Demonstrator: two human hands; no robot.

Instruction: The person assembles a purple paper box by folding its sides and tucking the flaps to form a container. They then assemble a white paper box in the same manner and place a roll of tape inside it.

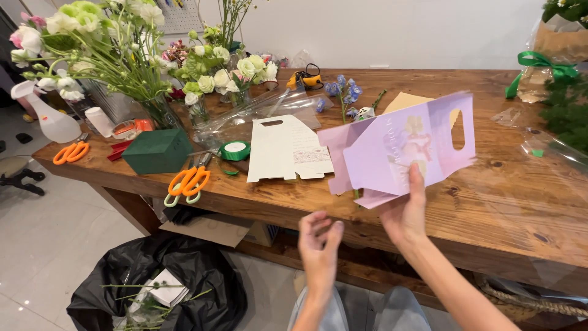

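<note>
While the right hand [404, 217] has its fingers clamped on one flat pink carton [404, 147] above the bench [502, 196], the left hand [318, 245] hovers below it, fingers loosely apart. Beside the carton lie one white carton [285, 150], two orange scissors [188, 182] and one green tape roll [234, 150].
</note>
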